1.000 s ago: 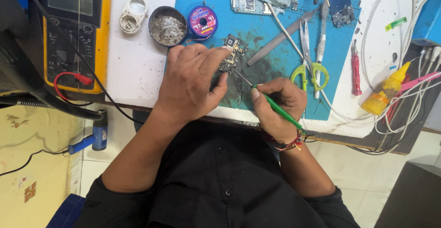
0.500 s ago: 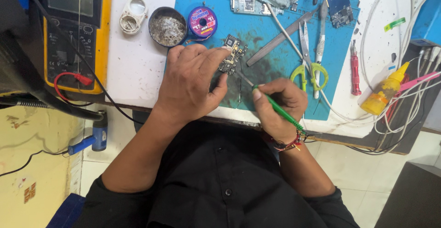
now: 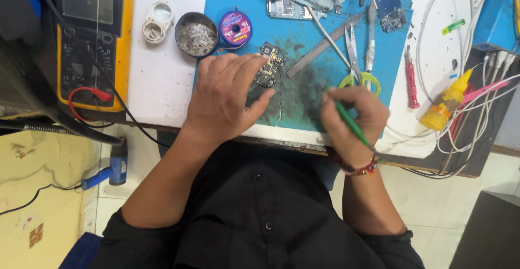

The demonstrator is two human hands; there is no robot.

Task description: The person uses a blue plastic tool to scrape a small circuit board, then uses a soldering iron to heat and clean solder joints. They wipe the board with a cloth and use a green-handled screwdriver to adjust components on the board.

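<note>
The right hand (image 3: 352,120), fingers clamped on a slim green-handled tool (image 3: 349,124), has drawn back from the small dark circuit board (image 3: 270,65); a second ago its tip worked at the board's edge, so that contact has ended for now. The left hand (image 3: 227,98) stays flat on the blue silicone work mat (image 3: 303,93), fingers together, tips touching the board and pinning it. Farther off, a round dark metal tin (image 3: 196,34) holds grey wire wool, and a white round plastic case (image 3: 157,22) lies open, contents unclear. A purple wick spool (image 3: 235,28) sits just beside the tin.
</note>
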